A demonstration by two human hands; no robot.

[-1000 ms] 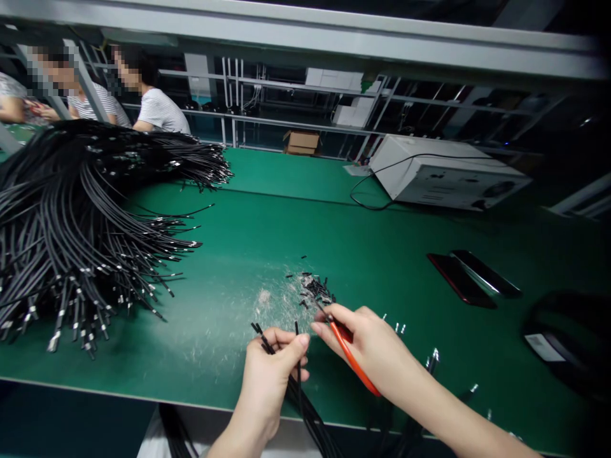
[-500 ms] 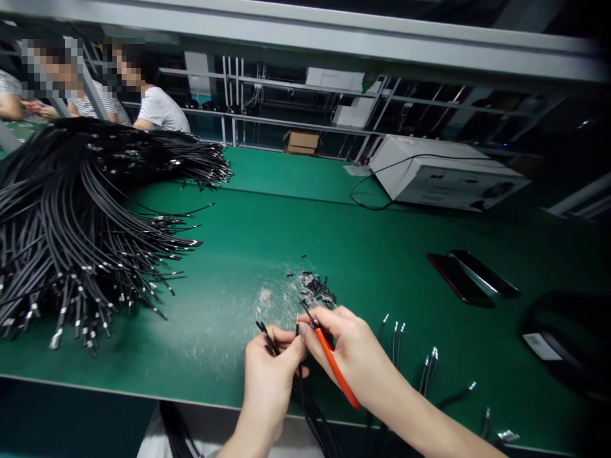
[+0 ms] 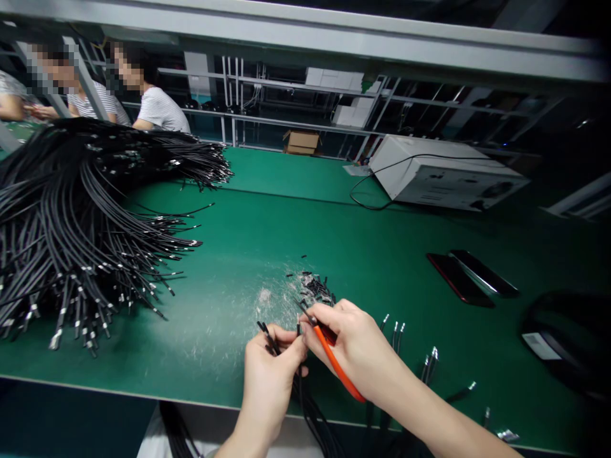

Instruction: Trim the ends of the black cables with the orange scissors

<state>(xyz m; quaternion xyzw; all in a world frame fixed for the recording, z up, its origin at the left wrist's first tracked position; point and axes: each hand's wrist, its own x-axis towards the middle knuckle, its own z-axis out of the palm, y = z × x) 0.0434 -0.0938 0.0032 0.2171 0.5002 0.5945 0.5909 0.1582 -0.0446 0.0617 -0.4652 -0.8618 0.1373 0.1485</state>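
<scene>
My left hand (image 3: 272,366) is closed around several black cables (image 3: 310,407), whose cut ends poke out above the fingers. One cable end stands upright between thumb and forefinger, with a thin bare tip. My right hand (image 3: 351,346) grips orange-handled cutters (image 3: 337,366), their dark jaws close beside that tip. Its thumb and forefinger almost meet my left fingertips. Just beyond the hands, short black offcuts (image 3: 316,287) and fine pale strands (image 3: 265,296) lie scattered on the green tabletop (image 3: 229,254).
A big heap of black cables (image 3: 62,203) covers the left side. Several cables with silvery ends (image 3: 433,357) lie right of my forearm. Two phones (image 3: 461,280), a black item with a white label (image 3: 541,346) and a white metal box (image 3: 443,175) stand farther right. Two people (image 3: 162,108) sit beyond the heap.
My right hand and the cutters have shifted slightly, the orange handle swinging a little to the right. My left hand stays almost still, holding the same cables.
</scene>
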